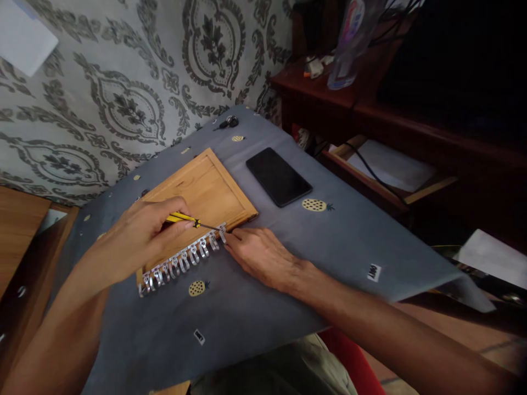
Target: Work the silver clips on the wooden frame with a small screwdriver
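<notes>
A wooden panel with a raised frame (206, 189) lies on the covered table. Along its near edge runs a row of silver metal hooks (193, 253), several of them curving off the edge. My left hand (144, 230) is closed around a yellow-handled screwdriver (178, 217), over the panel. The screwdriver's thin shaft points right, its tip at the right end of the hook row. There my right hand (263, 255) has its fingers curled in against the last hook, pinching it. The screw under the tip is too small to make out.
Behind the panel lies a black phone (280, 176); keys (229, 122) rest at the table's far corner. The grey tablecloth (263, 312) has pineapple prints. To the right, a dark wooden desk (354, 104) bears a clear plastic bottle (348, 44), with an open drawer (391, 164) below.
</notes>
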`<act>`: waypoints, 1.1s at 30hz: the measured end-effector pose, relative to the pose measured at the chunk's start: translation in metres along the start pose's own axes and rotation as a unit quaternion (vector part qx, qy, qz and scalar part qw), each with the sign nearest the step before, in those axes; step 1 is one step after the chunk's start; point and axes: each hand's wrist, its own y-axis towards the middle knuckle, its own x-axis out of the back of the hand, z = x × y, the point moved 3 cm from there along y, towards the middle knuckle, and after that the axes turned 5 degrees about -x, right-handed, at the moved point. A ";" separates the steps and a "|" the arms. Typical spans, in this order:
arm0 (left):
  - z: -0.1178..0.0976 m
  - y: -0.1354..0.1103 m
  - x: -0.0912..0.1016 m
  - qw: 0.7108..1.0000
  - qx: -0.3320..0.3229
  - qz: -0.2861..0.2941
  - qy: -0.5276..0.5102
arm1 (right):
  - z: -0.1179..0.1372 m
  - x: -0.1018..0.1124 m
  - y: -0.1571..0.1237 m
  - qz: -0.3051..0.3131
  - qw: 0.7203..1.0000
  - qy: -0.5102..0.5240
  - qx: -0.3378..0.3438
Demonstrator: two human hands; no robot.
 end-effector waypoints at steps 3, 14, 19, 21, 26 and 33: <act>0.000 0.001 0.000 1.000 0.002 -0.011 -0.008 | 0.000 0.000 0.000 -0.008 1.000 0.000 0.003; -0.001 0.006 0.000 1.000 0.016 0.004 -0.010 | 0.000 0.000 0.000 -0.017 1.000 0.001 0.012; -0.001 0.013 0.004 0.999 0.020 0.038 -0.007 | -0.001 -0.001 0.000 -0.016 1.000 0.004 0.009; -0.002 0.016 0.006 0.998 0.016 0.056 -0.002 | -0.001 -0.002 0.000 -0.011 1.000 0.003 0.010; -0.002 0.020 0.009 0.997 0.000 0.075 0.014 | -0.001 -0.001 0.000 -0.007 1.000 0.006 0.007; 0.002 0.021 0.006 0.997 -0.003 0.070 0.015 | -0.001 0.000 0.000 -0.004 1.000 0.005 0.008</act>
